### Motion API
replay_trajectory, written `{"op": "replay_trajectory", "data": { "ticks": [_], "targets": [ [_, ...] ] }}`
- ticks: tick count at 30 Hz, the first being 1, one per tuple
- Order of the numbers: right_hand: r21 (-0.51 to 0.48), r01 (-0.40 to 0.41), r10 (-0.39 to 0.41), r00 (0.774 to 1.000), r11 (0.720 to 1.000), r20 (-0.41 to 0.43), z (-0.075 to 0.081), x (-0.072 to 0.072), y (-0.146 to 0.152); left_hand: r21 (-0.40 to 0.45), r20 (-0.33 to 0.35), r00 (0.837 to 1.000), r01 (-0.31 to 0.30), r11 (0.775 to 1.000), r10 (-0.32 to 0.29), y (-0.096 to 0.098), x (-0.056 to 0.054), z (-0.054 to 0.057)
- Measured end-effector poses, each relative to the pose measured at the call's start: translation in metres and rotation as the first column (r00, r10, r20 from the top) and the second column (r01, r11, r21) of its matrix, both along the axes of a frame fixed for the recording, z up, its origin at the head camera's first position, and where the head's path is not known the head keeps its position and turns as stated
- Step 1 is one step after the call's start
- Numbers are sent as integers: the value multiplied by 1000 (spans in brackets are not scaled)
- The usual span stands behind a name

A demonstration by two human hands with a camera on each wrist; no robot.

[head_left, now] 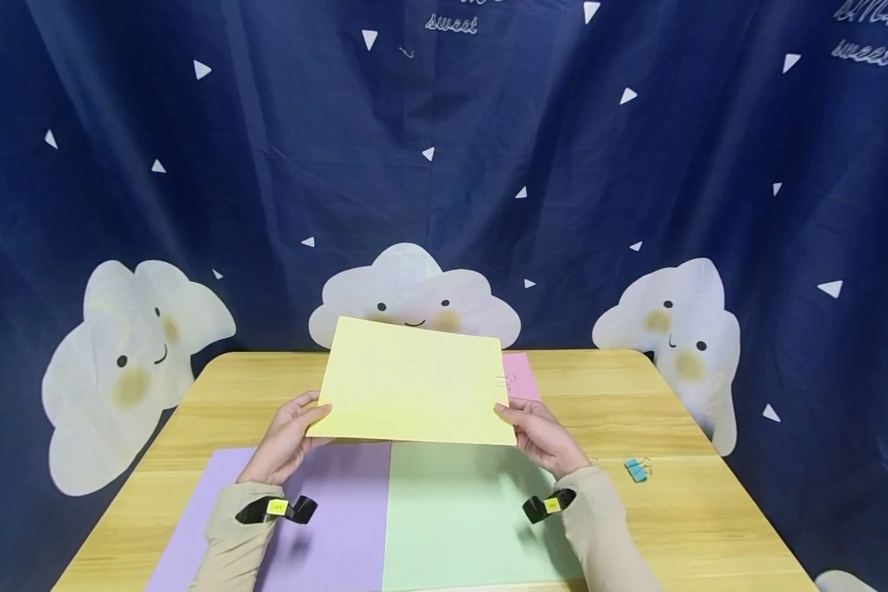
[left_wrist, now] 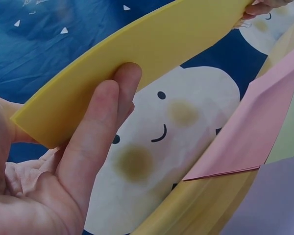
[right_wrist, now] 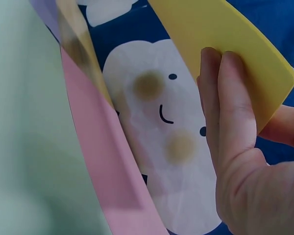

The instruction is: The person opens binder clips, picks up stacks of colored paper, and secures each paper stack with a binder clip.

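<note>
A thin stack of yellow paper [head_left: 414,382] is held up over the table by both hands. My left hand [head_left: 289,432] pinches its near left corner, thumb on top and fingers underneath. At the near right corner my right hand [head_left: 540,432] grips it the same way. In the left wrist view, two fingers [left_wrist: 100,115] lie along the underside of the yellow paper [left_wrist: 152,58]. The right wrist view shows fingers [right_wrist: 235,103] pressed against its underside too. Below lie purple paper [head_left: 333,526] on the left and green paper [head_left: 474,518] on the right.
Pink paper [head_left: 521,376] lies behind, partly hidden by the yellow stack, with thin wire loops showing near the stack's right edge. A teal binder clip [head_left: 635,470] sits on the wooden table [head_left: 681,526] at the right. A dark blue curtain [head_left: 414,197] hangs behind the table.
</note>
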State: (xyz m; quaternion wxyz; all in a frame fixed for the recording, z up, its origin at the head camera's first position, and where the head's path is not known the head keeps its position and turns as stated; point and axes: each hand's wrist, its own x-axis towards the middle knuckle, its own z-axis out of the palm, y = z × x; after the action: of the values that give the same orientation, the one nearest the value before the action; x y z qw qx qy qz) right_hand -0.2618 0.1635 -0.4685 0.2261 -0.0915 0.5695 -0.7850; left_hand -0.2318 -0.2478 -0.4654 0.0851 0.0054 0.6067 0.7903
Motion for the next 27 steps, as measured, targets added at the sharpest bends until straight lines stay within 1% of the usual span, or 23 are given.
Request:
{"op": "replay_trajectory", "data": {
  "ticks": [8,17,21,27],
  "targets": [
    [-8,15,-15,1000,1000,-4,1,1,-1,-7,7,1000,3,1000,-3,1,1,-1],
    [31,37,-36,999,999,-31,2,2,0,6,11,1000,12,1000,-12,2,-1,-1],
    [29,53,-52,998,998,-22,2,2,0,0,25,1000,6,1000,-6,3,-2,-1],
    [22,60,-59,998,998,-23,2,2,0,-3,26,999,19,1000,-19,3,-1,-1]
  ]
}}
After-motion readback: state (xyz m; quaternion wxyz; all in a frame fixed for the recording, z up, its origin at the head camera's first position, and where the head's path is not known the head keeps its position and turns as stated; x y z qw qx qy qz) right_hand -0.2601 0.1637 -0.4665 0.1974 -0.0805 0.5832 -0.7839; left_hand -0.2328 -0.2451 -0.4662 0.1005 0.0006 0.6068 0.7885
